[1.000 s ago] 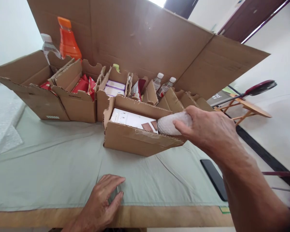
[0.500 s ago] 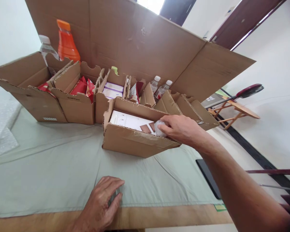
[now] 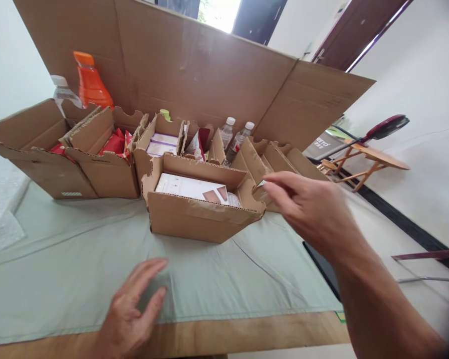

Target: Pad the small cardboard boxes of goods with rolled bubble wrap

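Note:
A small open cardboard box [image 3: 194,219] stands on the grey-green cloth [image 3: 78,259]. Inside it lie a white flat carton with brown squares [image 3: 187,187] and, at its right end, a bubble-wrapped bundle [image 3: 233,200]. My right hand [image 3: 314,209] hovers just right of the box, above its right flap, fingers loosely curled and holding nothing that I can see. My left hand [image 3: 132,309] is raised slightly over the cloth near the table's front edge, fingers apart and blurred.
Behind stands a row of open cardboard boxes [image 3: 97,169] with red packets [image 3: 114,143], white cartons and small water bottles [image 3: 234,137], backed by a large cardboard sheet [image 3: 194,75]. An orange bottle [image 3: 90,82] stands far left. A black phone [image 3: 322,262] lies right. Bubble wrap [image 3: 0,209] lies left.
My right hand lowered the bubble-wrapped bundle into the box, let go of it and drew back to the right. My left hand lifted off the cloth.

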Demonstrator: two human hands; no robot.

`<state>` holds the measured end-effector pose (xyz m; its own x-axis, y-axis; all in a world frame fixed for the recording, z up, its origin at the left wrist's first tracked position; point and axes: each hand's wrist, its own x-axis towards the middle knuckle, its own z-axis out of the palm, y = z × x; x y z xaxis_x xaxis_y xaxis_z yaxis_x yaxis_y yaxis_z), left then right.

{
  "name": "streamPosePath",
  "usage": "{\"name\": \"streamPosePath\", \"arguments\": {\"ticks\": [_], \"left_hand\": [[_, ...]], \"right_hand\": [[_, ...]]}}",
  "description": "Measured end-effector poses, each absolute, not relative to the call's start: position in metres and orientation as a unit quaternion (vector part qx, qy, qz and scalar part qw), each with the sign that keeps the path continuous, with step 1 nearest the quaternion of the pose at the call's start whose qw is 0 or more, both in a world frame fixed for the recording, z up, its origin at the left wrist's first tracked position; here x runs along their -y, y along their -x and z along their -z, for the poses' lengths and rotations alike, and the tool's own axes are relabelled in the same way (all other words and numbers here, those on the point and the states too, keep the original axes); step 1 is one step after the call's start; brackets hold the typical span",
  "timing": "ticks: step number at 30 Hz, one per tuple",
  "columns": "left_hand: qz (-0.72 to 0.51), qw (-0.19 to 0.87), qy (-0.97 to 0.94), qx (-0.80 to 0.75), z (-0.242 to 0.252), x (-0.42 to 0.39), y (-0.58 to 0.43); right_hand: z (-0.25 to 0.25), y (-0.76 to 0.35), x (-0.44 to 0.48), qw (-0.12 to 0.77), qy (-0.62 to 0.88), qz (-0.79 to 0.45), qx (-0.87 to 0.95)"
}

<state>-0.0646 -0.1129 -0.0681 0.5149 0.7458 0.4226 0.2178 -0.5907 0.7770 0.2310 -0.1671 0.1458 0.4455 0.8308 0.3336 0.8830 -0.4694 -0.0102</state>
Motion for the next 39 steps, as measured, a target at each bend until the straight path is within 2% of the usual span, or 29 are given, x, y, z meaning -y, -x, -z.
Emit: {"name": "streamPosePath", "arguments": {"ticks": [2, 4, 8, 12, 19, 24, 28, 33, 39], "left_hand": [[-0.383, 0.368, -0.750, -0.394, 0.055, 0.096, 0.070], [-0.393, 0.411, -0.695, -0.441, 0.042, 0.071, 0.065], [-0.397, 0.494, -0.659, -0.405, 0.028, 0.030, 0.030], [-0.383, 0.523, -0.667, -0.367, 0.032, 0.044, 0.005], [-0.349, 0.472, -0.724, -0.362, 0.061, 0.138, 0.049], [-0.417, 0.451, -0.651, -0.447, 0.033, 0.106, 0.089], [-0.467, 0.447, -0.638, -0.418, 0.016, 0.086, 0.076], [-0.405, 0.489, -0.683, -0.360, 0.040, 0.099, 0.047], [-0.381, 0.491, -0.681, -0.387, 0.064, 0.096, 0.057]], "right_hand": [[-0.128, -0.239, 0.199, 0.247, 0.828, 0.151, 0.480], [-0.096, -0.244, 0.215, 0.331, 0.815, 0.083, 0.469], [-0.030, -0.231, 0.198, 0.381, 0.775, -0.087, 0.496], [-0.003, -0.213, 0.191, 0.418, 0.774, -0.102, 0.465], [0.003, -0.199, 0.278, 0.415, 0.790, -0.016, 0.451], [-0.006, -0.160, 0.221, 0.449, 0.728, -0.082, 0.511], [-0.015, -0.156, 0.191, 0.473, 0.704, -0.064, 0.525], [0.013, -0.170, 0.263, 0.387, 0.803, -0.013, 0.453], [0.054, -0.186, 0.325, 0.348, 0.831, -0.094, 0.423]]}}
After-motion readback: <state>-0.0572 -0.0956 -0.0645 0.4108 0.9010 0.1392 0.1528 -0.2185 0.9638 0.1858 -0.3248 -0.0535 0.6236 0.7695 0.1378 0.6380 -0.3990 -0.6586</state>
